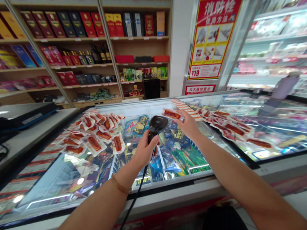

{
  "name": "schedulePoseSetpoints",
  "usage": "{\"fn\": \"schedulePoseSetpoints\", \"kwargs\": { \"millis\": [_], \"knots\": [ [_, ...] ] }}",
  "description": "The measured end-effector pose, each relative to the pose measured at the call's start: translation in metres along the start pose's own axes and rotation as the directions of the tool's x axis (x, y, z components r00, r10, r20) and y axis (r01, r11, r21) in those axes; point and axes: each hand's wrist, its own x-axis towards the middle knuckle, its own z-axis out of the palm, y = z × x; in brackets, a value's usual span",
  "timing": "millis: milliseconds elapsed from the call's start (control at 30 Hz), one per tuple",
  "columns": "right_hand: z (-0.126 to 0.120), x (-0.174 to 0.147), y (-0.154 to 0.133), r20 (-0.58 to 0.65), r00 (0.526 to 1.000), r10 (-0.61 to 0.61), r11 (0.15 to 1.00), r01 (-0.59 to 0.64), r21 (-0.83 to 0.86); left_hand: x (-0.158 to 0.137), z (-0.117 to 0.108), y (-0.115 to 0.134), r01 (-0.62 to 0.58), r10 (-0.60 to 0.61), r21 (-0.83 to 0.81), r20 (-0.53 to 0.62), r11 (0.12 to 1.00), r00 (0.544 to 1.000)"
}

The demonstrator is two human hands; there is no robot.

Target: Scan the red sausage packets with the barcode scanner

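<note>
My left hand [145, 148] is wrapped round the handle of a black barcode scanner [158, 124], whose cable hangs down toward me. Just right of the scanner's head, my right hand [186, 124] pinches a packaged sausage [171, 114] by its right end. Both hands are above the glass top of a chest freezer. To the left, a loose pile of vacuum-packed sausages [94, 143] lies on the glass. Another group of packed sausages [233, 127] rests on the right-hand glass.
Under the freezer glass [90, 183] lie colourful ice cream packets [189, 158]. A dark flat device [20, 114] stands on the counter at left. A purple bottle [284, 86] stands at far right. Shelves of boxes [83, 25] and a red poster [216, 34] are behind.
</note>
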Motion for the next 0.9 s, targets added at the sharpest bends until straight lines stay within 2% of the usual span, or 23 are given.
{"fn": "schedulePoseSetpoints", "kwargs": {
  "millis": [100, 200, 300, 367, 500, 600, 700, 800, 900],
  "knots": [
    [0.004, -0.001, 0.005, -0.019, 1.0, -0.009, 1.0, 0.009, 0.014, 0.0, 0.001, -0.001, 0.021, -0.022, -0.021, -0.032, 1.0, 0.999],
    [0.013, -0.002, 0.01, -0.055, 0.999, 0.004, 1.0, -0.003, 0.014, -0.001, 0.002, 0.008, 0.052, -0.06, -0.057, -0.158, 0.997, 0.986],
    [0.027, 0.0, 0.009, -0.07, 0.996, 0.048, 0.998, -0.045, 0.04, -0.004, -0.003, 0.029, 0.063, -0.097, -0.128, -0.274, 0.99, 0.957],
    [0.038, 0.005, -0.002, -0.047, 0.998, 0.033, 0.997, -0.03, 0.066, -0.006, -0.016, 0.048, 0.045, -0.095, -0.162, -0.316, 0.986, 0.944],
    [0.065, 0.028, -0.05, 0.054, 0.999, -0.011, 0.992, 0.004, 0.126, -0.017, -0.061, 0.082, -0.041, -0.042, -0.174, -0.447, 0.984, 0.894],
    [0.095, 0.05, -0.103, 0.157, 0.986, -0.05, 0.991, 0.029, 0.132, -0.033, -0.104, 0.097, -0.122, 0.011, -0.152, -0.584, 0.981, 0.811],
    [0.134, 0.069, -0.156, 0.25, 0.967, -0.056, 0.997, 0.041, 0.066, -0.054, -0.142, 0.106, -0.156, 0.027, -0.124, -0.695, 0.98, 0.719],
    [0.175, 0.08, -0.199, 0.319, 0.947, -0.043, 0.999, 0.047, -0.004, -0.076, -0.169, 0.113, -0.149, 0.041, -0.078, -0.75, 0.986, 0.66],
    [0.209, 0.082, -0.223, 0.389, 0.921, -0.025, 0.994, 0.065, -0.09, -0.093, -0.186, 0.118, -0.139, 0.057, -0.04, -0.773, 0.989, 0.632]
  ]
}}
